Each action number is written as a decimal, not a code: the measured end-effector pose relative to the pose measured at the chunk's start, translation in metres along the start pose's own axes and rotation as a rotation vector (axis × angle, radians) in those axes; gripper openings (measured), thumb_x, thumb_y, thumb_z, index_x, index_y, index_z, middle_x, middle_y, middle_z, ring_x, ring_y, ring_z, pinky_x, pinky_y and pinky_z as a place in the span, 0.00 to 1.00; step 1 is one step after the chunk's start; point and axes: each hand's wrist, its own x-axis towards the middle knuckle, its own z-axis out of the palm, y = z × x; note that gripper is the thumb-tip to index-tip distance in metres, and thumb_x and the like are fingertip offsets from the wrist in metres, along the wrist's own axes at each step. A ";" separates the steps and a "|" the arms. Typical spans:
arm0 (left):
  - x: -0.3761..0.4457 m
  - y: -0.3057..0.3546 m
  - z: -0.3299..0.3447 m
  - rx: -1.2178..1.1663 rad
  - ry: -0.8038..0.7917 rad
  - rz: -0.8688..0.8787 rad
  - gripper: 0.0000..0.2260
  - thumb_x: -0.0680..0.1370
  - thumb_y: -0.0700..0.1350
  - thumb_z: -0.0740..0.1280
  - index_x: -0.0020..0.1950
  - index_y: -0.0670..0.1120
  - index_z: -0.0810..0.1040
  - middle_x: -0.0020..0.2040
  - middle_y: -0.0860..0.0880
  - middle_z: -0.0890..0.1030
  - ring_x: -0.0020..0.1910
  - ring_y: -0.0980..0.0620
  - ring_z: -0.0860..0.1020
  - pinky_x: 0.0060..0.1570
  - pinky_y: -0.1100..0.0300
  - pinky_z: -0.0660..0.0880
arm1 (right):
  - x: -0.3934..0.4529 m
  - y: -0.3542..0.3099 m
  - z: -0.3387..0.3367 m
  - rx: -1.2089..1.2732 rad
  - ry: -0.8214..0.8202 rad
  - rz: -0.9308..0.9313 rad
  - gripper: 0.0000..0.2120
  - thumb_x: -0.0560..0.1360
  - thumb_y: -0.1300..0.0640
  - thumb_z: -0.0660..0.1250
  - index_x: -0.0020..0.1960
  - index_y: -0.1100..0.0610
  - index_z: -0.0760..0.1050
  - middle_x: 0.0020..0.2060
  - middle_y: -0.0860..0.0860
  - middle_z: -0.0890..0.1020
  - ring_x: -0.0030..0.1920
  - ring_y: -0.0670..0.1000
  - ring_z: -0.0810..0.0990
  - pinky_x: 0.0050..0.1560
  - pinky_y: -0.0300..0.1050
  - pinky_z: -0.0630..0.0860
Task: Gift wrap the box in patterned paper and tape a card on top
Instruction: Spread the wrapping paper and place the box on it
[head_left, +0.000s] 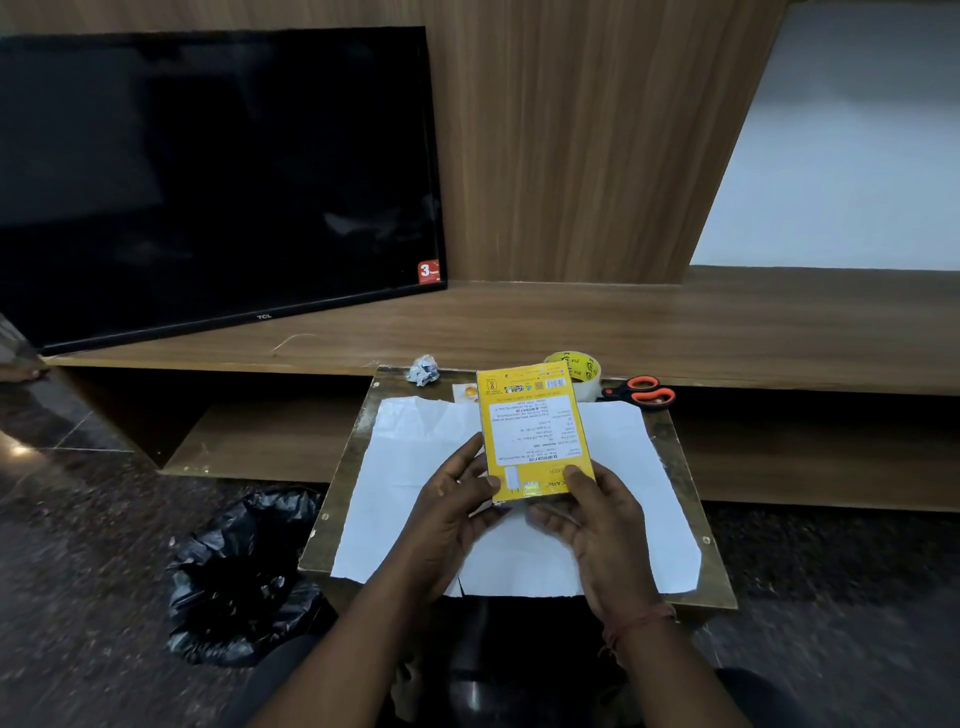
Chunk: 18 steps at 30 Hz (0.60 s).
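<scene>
Right hand: It holds the near end of the yellow box. The thumb lies on top and the fingers curl under it.
Left hand: It holds the near left edge of the box. The thumb presses the top and the fingers go around the side.
Box: It is flat and yellow with small print facing up. It is lifted and tilted, and its far end points away from both hands.
Paper: A big sheet lies flat under both hands with its white side up. It spreads out to the left and right of them.
How to do it well: I think the box should go down in the middle of the paper, straight with the edges. Then both sides can fold over it evenly.
Small table: It sits under the paper.
Tape: The roll is past the far end of the box, beyond the hands.
Scissors: They have orange handles. They lie far off, beyond the right hand.
Card: I cannot tell which thing is the card.
</scene>
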 end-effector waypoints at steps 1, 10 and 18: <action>0.002 -0.002 -0.001 -0.015 0.022 0.000 0.31 0.75 0.42 0.71 0.78 0.52 0.68 0.72 0.50 0.77 0.68 0.44 0.79 0.67 0.48 0.76 | -0.002 -0.001 0.001 -0.084 0.048 -0.080 0.12 0.80 0.63 0.68 0.63 0.59 0.76 0.52 0.54 0.86 0.49 0.54 0.86 0.47 0.50 0.84; -0.003 0.003 0.006 -0.121 -0.135 -0.014 0.38 0.72 0.56 0.78 0.78 0.48 0.68 0.73 0.44 0.76 0.68 0.44 0.78 0.69 0.44 0.72 | -0.004 0.027 0.001 -1.182 -0.016 -0.940 0.35 0.69 0.63 0.76 0.73 0.51 0.67 0.71 0.50 0.71 0.72 0.55 0.70 0.70 0.52 0.67; 0.000 0.004 -0.005 -0.188 -0.001 -0.013 0.23 0.80 0.46 0.69 0.74 0.42 0.72 0.72 0.39 0.76 0.66 0.37 0.75 0.70 0.38 0.67 | -0.010 0.029 0.009 -1.138 -0.098 -1.037 0.15 0.74 0.48 0.73 0.60 0.50 0.80 0.68 0.48 0.76 0.70 0.54 0.70 0.69 0.55 0.65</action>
